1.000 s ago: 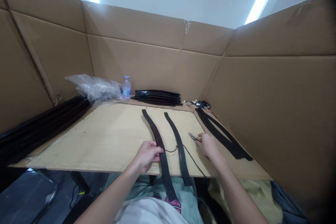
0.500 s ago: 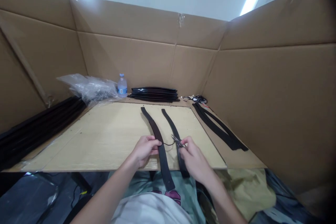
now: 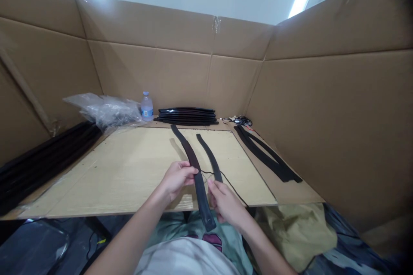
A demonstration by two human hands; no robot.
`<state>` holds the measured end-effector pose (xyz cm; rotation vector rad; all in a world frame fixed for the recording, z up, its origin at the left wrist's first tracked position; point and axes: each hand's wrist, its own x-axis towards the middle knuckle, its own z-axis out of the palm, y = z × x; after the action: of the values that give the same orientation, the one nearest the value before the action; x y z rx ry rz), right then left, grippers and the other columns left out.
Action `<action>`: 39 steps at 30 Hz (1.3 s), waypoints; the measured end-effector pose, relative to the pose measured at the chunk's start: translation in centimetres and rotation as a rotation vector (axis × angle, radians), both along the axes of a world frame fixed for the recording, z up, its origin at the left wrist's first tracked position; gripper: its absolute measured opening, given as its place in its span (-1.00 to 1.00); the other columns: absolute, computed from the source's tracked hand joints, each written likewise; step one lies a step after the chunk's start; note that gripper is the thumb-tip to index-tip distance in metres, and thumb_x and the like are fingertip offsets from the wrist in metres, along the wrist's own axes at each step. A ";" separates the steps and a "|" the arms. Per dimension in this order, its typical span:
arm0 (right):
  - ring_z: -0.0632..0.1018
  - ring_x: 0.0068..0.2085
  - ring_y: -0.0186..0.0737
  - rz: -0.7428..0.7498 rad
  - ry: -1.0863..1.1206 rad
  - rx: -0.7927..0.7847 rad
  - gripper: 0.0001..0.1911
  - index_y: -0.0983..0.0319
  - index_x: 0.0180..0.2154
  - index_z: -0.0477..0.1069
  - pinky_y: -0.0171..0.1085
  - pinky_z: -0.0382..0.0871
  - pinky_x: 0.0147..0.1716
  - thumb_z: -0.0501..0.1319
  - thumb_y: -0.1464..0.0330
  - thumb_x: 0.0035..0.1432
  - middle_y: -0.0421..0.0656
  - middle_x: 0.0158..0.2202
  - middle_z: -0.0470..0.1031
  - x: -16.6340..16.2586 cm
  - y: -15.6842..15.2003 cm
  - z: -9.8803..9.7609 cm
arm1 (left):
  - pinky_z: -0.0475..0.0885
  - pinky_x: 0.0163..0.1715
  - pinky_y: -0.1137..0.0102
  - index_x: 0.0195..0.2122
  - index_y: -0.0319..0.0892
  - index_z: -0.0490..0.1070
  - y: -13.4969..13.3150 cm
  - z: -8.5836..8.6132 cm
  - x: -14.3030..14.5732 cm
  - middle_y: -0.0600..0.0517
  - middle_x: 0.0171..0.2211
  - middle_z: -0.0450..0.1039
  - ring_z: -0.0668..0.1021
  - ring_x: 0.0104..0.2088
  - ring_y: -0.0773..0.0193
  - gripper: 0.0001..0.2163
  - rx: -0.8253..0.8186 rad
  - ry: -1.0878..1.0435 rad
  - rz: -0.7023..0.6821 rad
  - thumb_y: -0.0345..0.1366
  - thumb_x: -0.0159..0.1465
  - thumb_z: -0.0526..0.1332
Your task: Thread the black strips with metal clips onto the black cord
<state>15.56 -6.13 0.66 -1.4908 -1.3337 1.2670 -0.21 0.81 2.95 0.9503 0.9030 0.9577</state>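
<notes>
My left hand (image 3: 179,179) grips a long, curved black strip (image 3: 204,206) near its middle, thumb on top and fingers beneath. The strip's far end rises over the board, and its near end hangs past the front edge. From beside my left thumb a thin black cord (image 3: 235,190) runs right and down across the board. My right hand (image 3: 226,201) is closed just right of the strip, thumb and forefinger pinched near the cord. Thin lines show at those fingertips, but what they hold is too small to make out. A second black strip (image 3: 209,153) lies behind, partly covered by my right hand.
On the pale board's (image 3: 122,172) left lies a pile of dark strips (image 3: 54,161). Along the back are a clear plastic bag (image 3: 109,111), a water bottle (image 3: 146,107), stacked black strips (image 3: 187,116) and tangled cords (image 3: 241,120). More black strips (image 3: 264,154) lie right. Cardboard walls (image 3: 155,68) surround the table.
Small metal scissors showed in my right hand; now they cannot be made out there. That hand has moved left and down, closer to the held strip. The cord now stretches far to the right.
</notes>
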 end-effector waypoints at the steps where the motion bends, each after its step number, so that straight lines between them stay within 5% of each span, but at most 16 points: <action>1: 0.17 -0.72 -0.42 -0.011 0.036 -0.022 -0.48 0.20 -0.41 0.24 -0.39 0.04 -0.74 -0.05 -0.12 0.14 -0.34 -0.67 0.15 -0.1 0.1 -0.2 | 0.44 -0.45 0.49 -0.49 -0.26 0.33 0.0 0.1 0.1 0.03 -0.50 0.43 0.50 -0.49 0.37 -0.81 -0.001 0.000 -0.003 -0.44 -0.05 0.36; 20: 0.05 -0.78 -0.50 -0.067 0.305 -0.155 -0.50 0.18 -0.47 0.17 -0.47 -0.14 -0.85 0.04 -0.12 0.08 -0.40 -0.73 0.04 -1.1 -0.6 1.5 | 0.46 -0.41 0.47 -0.42 -0.27 0.37 0.1 0.0 0.1 0.01 -0.46 0.44 0.52 -0.45 0.36 -0.81 0.022 -0.060 -0.004 -0.44 -0.03 0.36; 32: 0.09 -0.75 -0.49 -0.091 0.345 0.008 -0.51 0.20 -0.50 0.18 -0.45 -0.12 -0.82 0.09 -0.10 0.07 -0.38 -0.72 0.06 -2.1 -0.1 0.9 | 0.43 -0.48 0.52 -0.46 -0.26 0.35 -0.3 0.5 0.1 0.05 -0.52 0.42 0.49 -0.50 0.40 -0.82 -0.003 -0.089 -0.003 -0.47 -0.04 0.36; 39: 0.05 -0.77 -0.50 -0.072 0.374 -0.056 -0.51 0.19 -0.50 0.16 -0.45 -0.12 -0.82 0.08 -0.10 0.07 -0.40 -0.73 0.02 -2.0 -0.3 1.2 | 0.44 -0.45 0.50 -0.48 -0.26 0.36 -0.5 0.7 0.0 0.01 -0.52 0.47 0.52 -0.50 0.37 -0.82 -0.025 -0.088 -0.006 -0.48 -0.05 0.37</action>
<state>13.54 -6.41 1.82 -1.2489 -0.9988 1.4611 -0.19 0.29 3.67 0.8823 0.8361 0.9736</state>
